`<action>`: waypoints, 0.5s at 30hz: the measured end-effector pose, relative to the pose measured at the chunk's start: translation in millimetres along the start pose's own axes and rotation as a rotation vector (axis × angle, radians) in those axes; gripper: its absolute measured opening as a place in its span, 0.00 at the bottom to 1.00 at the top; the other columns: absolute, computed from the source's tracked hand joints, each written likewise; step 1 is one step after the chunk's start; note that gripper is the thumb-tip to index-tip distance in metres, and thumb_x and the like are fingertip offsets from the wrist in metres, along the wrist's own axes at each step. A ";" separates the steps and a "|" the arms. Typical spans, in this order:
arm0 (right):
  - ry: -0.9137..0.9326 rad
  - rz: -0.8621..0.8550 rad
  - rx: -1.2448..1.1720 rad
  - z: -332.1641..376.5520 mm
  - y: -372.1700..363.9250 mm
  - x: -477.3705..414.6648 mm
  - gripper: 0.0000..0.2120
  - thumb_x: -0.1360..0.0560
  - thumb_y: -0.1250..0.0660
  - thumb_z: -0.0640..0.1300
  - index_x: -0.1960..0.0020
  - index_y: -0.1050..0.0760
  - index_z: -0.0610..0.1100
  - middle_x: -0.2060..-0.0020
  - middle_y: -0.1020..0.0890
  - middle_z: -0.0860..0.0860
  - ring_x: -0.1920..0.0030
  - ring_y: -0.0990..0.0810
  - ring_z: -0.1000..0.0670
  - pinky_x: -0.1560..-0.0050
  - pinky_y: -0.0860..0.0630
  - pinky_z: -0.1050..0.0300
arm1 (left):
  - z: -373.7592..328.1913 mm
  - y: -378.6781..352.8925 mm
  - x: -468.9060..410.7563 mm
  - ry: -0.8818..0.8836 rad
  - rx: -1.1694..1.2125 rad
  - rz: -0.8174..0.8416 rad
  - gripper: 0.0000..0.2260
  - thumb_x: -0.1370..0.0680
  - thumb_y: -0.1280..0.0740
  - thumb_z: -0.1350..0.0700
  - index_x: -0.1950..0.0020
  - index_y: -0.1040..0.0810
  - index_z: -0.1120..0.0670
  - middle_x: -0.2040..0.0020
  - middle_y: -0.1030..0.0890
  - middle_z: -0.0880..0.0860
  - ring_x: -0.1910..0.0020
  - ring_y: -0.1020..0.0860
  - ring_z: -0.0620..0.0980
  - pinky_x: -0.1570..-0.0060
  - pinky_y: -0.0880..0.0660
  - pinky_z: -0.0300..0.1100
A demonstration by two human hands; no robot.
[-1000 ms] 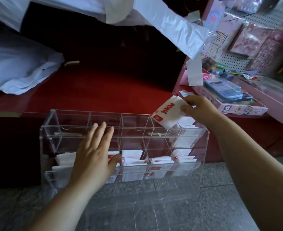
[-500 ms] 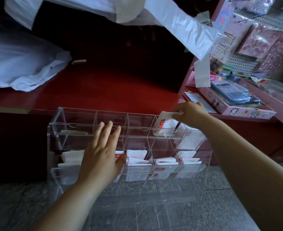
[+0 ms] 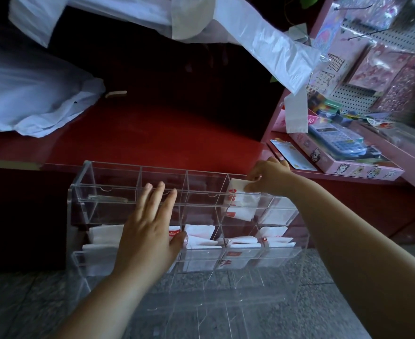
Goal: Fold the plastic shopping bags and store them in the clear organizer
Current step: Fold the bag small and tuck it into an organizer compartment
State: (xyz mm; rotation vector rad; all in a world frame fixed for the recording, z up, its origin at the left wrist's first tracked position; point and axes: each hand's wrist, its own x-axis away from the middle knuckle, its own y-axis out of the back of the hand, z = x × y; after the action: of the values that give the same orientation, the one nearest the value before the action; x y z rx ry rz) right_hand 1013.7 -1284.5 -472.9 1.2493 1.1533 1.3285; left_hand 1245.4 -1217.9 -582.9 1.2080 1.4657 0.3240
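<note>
Head view: the clear organizer (image 3: 108, 192) stands against a red counter (image 3: 152, 133). The left hand (image 3: 147, 231) lies flat on its front, fingers spread, holding nothing. The right hand (image 3: 267, 177) pinches the top edge of a folded bag (image 3: 240, 204), white with red print, which sits partly inside the top row's rightmost compartment. More folded bags (image 3: 199, 237) fill the row below. Loose white plastic bags (image 3: 30, 94) rest on the counter at left.

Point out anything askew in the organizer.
The folded bag under the right hand sits tilted in the top row's fourth compartment of the clear organizer, its corner poking above the rim.
</note>
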 end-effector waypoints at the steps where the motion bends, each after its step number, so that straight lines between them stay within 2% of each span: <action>1: 0.002 -0.002 -0.006 0.7 -0.7 0.0 0.12 0.27 0.34 0.52 0.45 0.22 0.51 0.52 0.28 0.55 0.37 0.37 0.47 0.34 0.48 0.52 | -0.2 0.2 -0.2 -0.003 -0.003 0.002 0.39 0.43 0.19 0.54 0.36 0.28 0.63 0.33 0.33 0.58 0.35 0.41 0.56 0.52 0.29 0.59; 4: 0.005 -0.036 0.030 2.5 -3.0 0.9 0.13 0.27 0.34 0.53 0.44 0.22 0.52 0.53 0.28 0.56 0.37 0.36 0.47 0.35 0.47 0.53 | 0.2 -1.3 -0.1 -0.003 -0.016 0.014 0.39 0.43 0.19 0.54 0.36 0.28 0.62 0.34 0.30 0.61 0.35 0.40 0.56 0.50 0.30 0.58; 8: 0.018 -0.213 0.108 0.1 -8.1 4.3 0.14 0.29 0.33 0.54 0.46 0.22 0.50 0.45 0.25 0.52 0.38 0.34 0.48 0.38 0.43 0.55 | 0.4 -1.7 -0.5 -0.009 -0.048 0.001 0.39 0.43 0.19 0.53 0.36 0.28 0.62 0.35 0.28 0.62 0.35 0.40 0.56 0.48 0.37 0.55; 12: 0.007 -0.314 0.022 -5.6 -6.0 14.2 0.17 0.29 0.31 0.51 0.43 0.26 0.46 0.45 0.24 0.51 0.40 0.31 0.49 0.43 0.42 0.58 | -0.5 -1.3 0.5 -0.002 -0.029 -0.005 0.39 0.42 0.19 0.54 0.35 0.29 0.63 0.32 0.35 0.58 0.34 0.42 0.56 0.47 0.38 0.57; 15: 0.005 -0.356 -0.042 -10.3 3.9 24.8 0.12 0.27 0.32 0.48 0.46 0.23 0.45 0.48 0.22 0.50 0.43 0.29 0.47 0.48 0.42 0.58 | 1.0 -2.2 1.5 0.013 0.014 -0.002 0.39 0.42 0.20 0.54 0.35 0.29 0.63 0.32 0.36 0.58 0.33 0.44 0.53 0.46 0.38 0.56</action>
State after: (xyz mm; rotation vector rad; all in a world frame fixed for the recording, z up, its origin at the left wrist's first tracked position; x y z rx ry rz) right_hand 1002.4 -1260.6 -466.6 0.9560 1.2760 1.0832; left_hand 1245.4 -1218.1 -585.7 1.2178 1.4826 0.3207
